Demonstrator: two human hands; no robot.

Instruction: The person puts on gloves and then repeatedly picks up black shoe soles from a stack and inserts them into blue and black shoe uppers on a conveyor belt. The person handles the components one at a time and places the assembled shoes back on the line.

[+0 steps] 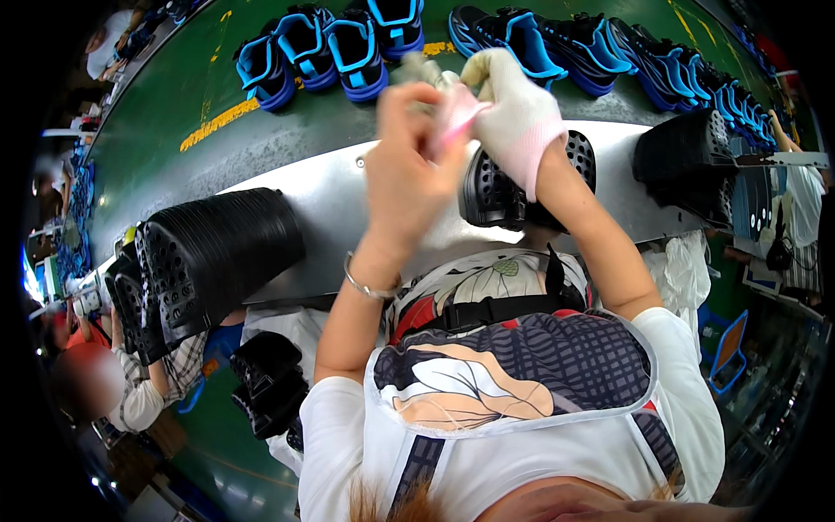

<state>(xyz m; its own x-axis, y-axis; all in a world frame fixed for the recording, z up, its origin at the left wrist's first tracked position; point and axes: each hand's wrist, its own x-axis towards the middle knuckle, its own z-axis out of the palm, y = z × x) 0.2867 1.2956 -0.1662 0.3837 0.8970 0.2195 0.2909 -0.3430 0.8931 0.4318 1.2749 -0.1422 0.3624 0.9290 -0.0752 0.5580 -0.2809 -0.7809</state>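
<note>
My left hand (404, 170) is bare, with a silver bangle at its wrist. Its fingers are closed around the pink cuff of a white knitted glove (450, 120), blurred by motion. On my right hand (517, 106) is a matching white glove with a pink cuff; its fingers are curled and pinch the loose glove from the other side. Below my hands, a pair of black moulded pieces with round holes (494, 190) lies on the pale metal worktop (335, 187), partly hidden by my right wrist.
A long stack of black perforated pieces (222, 252) stands on the left, another stack (683, 161) on the right. Black-and-blue shoes (357, 56) line the green surface (261, 161) beyond the worktop. More black pieces (265, 383) lie lower left, near a co-worker's sleeve (139, 407).
</note>
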